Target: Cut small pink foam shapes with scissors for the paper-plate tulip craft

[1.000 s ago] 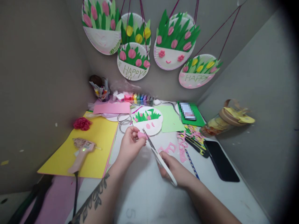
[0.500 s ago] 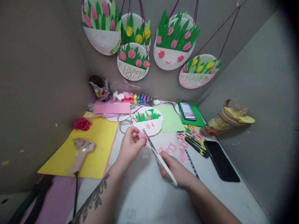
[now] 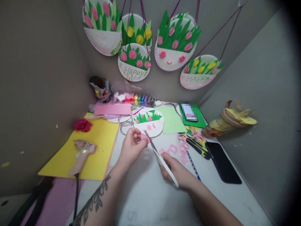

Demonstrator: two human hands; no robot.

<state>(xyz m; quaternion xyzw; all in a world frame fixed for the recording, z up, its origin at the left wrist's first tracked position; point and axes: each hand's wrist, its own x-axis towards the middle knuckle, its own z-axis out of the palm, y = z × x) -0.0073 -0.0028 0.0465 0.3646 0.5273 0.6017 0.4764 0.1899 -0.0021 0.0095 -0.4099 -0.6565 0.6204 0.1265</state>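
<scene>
My left hand (image 3: 133, 145) pinches a small pink paper piece (image 3: 145, 138) between thumb and fingers above the table. In my right hand (image 3: 172, 168) is a pair of scissors (image 3: 167, 169) with white handles, its blades pointing up and left against the paper's right edge. Just beyond lies a white paper plate (image 3: 156, 127) decorated with green paper leaves and pink shapes. Pink paper scraps (image 3: 169, 149) lie to the right of the blades.
On the left, a glue gun (image 3: 82, 153) with a lit green light and pink yarn (image 3: 83, 125) lie on yellow paper (image 3: 103, 163). To the right are a black phone (image 3: 223, 162), cutters (image 3: 197, 147) and a tumbler (image 3: 221, 122). Decorated plates (image 3: 176, 58) hang on the wall.
The pink paper has shifted very slightly to the right against the scissor blades. Both hands stay in nearly the same place.
</scene>
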